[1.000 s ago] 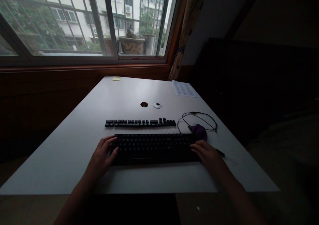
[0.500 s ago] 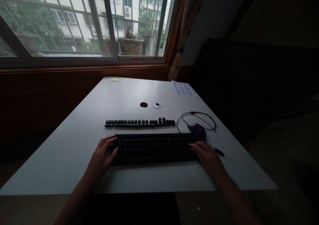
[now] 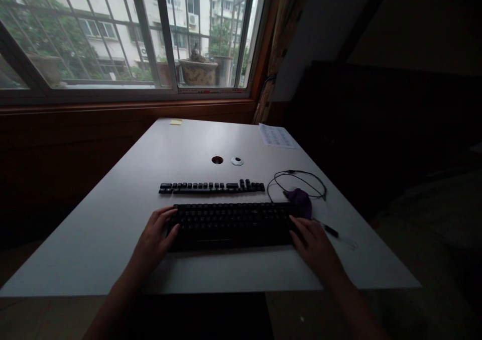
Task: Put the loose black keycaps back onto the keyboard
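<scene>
- Left hand (image 3: 156, 235) is laid over the left end of a black keyboard (image 3: 229, 228), with the fingertips set at its back corner and the thumb parted from them along the front; whether that end is actually gripped cannot be told.
- Right hand (image 3: 313, 240) is placed at the keyboard's other end, with the forefinger extended over the keys and a wide gap left between it and the thumb.
- The keyboard is set flat near the front edge of the white bench (image 3: 113, 194), between the two hands.
- Loose black keycaps (image 3: 211, 188) are lined up in rows just behind the keyboard.
- Beside the keyboard's back right corner, a purple bundle (image 3: 300, 199) is seen, its nature too dim to be told; behind it, a black cable (image 3: 320, 178) is looped.
- A black-handled wire tool (image 3: 331, 231) is left lying to the right of the right hand.
- Farther back, a round hole (image 3: 217, 160) is cut in the bench, with a white ring-shaped cover (image 3: 237, 161) laid near it.
- At the far corners, yellow sticky notes (image 3: 175, 122) and a printed sheet (image 3: 278, 136) are placed.
</scene>
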`<action>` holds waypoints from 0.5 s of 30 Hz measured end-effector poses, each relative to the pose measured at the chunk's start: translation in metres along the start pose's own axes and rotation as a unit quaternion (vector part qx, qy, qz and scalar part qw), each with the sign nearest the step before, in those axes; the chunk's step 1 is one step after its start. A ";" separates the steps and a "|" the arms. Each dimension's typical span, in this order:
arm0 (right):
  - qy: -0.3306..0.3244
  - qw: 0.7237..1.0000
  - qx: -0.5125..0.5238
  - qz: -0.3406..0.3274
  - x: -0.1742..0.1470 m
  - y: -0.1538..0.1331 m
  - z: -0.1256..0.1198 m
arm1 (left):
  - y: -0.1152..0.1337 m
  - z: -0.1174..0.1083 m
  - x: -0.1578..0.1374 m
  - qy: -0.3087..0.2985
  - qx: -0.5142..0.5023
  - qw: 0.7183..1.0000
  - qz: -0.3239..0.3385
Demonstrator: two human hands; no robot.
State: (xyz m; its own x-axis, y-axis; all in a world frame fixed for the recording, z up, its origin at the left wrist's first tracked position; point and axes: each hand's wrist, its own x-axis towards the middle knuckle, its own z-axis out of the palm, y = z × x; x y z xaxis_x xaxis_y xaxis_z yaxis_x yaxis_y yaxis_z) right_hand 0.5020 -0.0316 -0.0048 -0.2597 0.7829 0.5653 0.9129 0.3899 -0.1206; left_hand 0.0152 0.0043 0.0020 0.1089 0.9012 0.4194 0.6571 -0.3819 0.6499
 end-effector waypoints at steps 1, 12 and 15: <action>0.007 1.000 -0.011 0.002 -0.001 -0.002 -0.002 | 0.000 0.000 0.000 0.000 0.002 1.000 0.001; -0.014 1.000 0.018 0.005 -0.007 -0.008 -0.002 | 0.004 -0.002 0.001 0.000 0.006 1.000 -0.001; -0.018 1.000 0.022 0.013 -0.007 -0.007 -0.002 | 0.003 -0.001 0.001 -0.003 0.006 1.000 0.000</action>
State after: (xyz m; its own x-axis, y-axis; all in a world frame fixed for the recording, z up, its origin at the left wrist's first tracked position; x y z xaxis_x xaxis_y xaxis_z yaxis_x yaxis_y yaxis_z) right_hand 0.4980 -0.0407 -0.0062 -0.2468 0.8097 0.5325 0.9053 0.3887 -0.1713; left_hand 0.0160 0.0034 0.0048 0.1137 0.9025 0.4154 0.6658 -0.3795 0.6424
